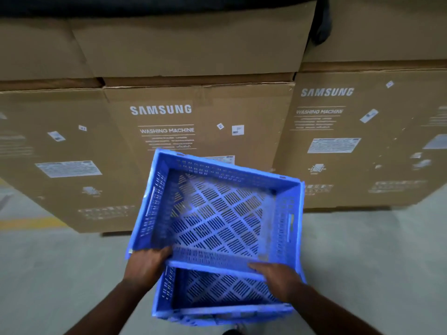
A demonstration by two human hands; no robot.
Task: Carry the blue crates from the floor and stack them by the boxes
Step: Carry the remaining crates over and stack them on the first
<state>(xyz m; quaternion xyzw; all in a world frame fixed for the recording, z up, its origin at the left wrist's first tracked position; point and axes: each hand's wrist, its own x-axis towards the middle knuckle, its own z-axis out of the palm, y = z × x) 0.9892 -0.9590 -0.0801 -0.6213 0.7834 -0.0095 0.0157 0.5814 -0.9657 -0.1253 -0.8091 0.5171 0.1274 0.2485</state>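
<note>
Before the Samsung washing machine cartons (169, 131): two blue perforated crates, both hands engaged

Head view: upper blue crate (217, 209) held tilted over lower blue crate (217, 296), near edge overlapping it; left hand (147, 264) closed round near-left corner, right hand (275, 276) gripping near rim; grey concrete floor (362, 250) beneath; cartons stacked in rows just behind

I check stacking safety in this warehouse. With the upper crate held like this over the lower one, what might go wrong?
The upper blue crate is tilted and skewed over the lower blue crate, so it may seat crooked or jam. The left hand and right hand both grip its near rim, right above the lower rim: fingers may get pinched. Its far edge sits close to the washing machine box and may scrape it.
</note>
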